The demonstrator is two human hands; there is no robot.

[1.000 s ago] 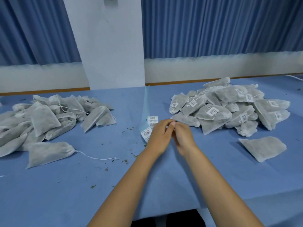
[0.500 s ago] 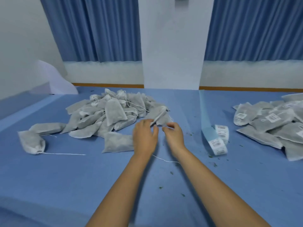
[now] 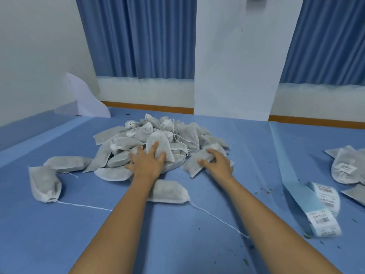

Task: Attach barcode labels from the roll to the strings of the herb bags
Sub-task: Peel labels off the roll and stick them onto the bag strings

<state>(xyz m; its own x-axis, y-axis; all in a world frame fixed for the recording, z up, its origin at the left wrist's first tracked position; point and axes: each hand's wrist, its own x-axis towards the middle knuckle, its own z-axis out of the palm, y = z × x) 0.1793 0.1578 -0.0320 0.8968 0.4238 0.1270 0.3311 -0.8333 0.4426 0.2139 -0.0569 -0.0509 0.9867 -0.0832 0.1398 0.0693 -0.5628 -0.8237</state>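
A heap of unlabelled grey herb bags (image 3: pixel 183 135) with white strings lies at mid-table. My left hand (image 3: pixel 147 164) rests on the heap's front with fingers spread, its fingertips touching an upright bag (image 3: pixel 161 142). My right hand (image 3: pixel 217 162) lies on a bag (image 3: pixel 194 167) at the heap's right edge, thumb in front and fingers curled over its top. The barcode label strip (image 3: pixel 324 219) on pale blue backing (image 3: pixel 286 165) lies at the right. Labelled bags (image 3: pixel 344 169) show at the far right edge.
A loose bag (image 3: pixel 169 192) with a long string lies under my left forearm. Another loose bag (image 3: pixel 44 183) with a string sits at the near left. Herb crumbs dot the blue tabletop (image 3: pixel 197 244). A white pillar (image 3: pixel 235 76) and curtains stand behind.
The view has swung left from the labelled pile to the unlabelled heap. Both hands left the label strip, moved apart and came down onto the heap's bags.
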